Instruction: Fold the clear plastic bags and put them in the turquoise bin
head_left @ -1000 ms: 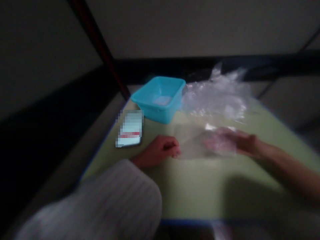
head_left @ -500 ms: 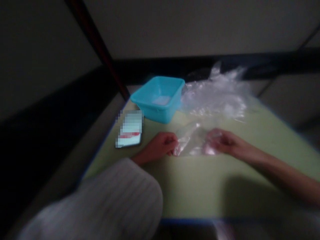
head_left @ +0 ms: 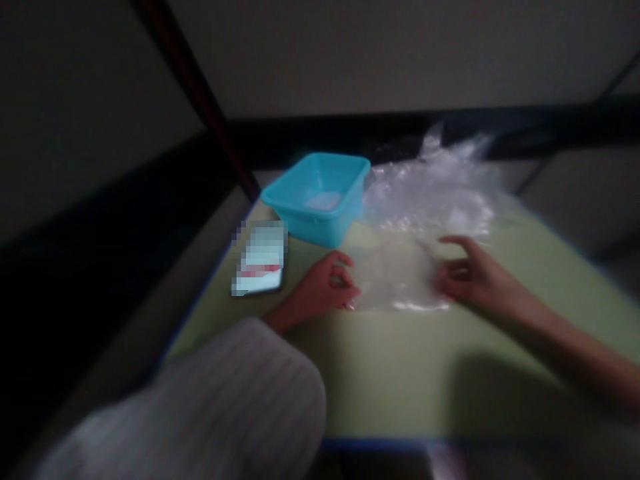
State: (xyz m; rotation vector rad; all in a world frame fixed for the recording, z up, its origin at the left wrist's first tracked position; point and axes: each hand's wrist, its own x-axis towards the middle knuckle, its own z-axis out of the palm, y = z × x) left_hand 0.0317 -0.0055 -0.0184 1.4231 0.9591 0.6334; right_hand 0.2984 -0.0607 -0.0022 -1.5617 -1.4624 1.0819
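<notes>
A clear plastic bag (head_left: 400, 277) lies spread on the table between my two hands, its near edge catching the light. My left hand (head_left: 333, 283) is at the bag's left side, fingers loosely curled and apart, with the lower fingertips touching its corner. At the opposite side is my right hand (head_left: 470, 273), its index finger lifted and stretched out, the other fingers bent near the bag's right edge. Neither hand shows a closed pinch, though blur softens the fingertips.
A turquoise plastic basin (head_left: 315, 227) with something pale inside stands behind my left hand. A heap of clear plastic bags (head_left: 440, 190) covers the back right. A phone (head_left: 260, 260) with a blurred-out screen lies left on the yellow-green table (head_left: 390, 373), which has a blue edge.
The crumpled bag is now flatter and wider. My right hand has moved slightly right and raised its index finger; the fingers of my left hand have loosened from a closed grip.
</notes>
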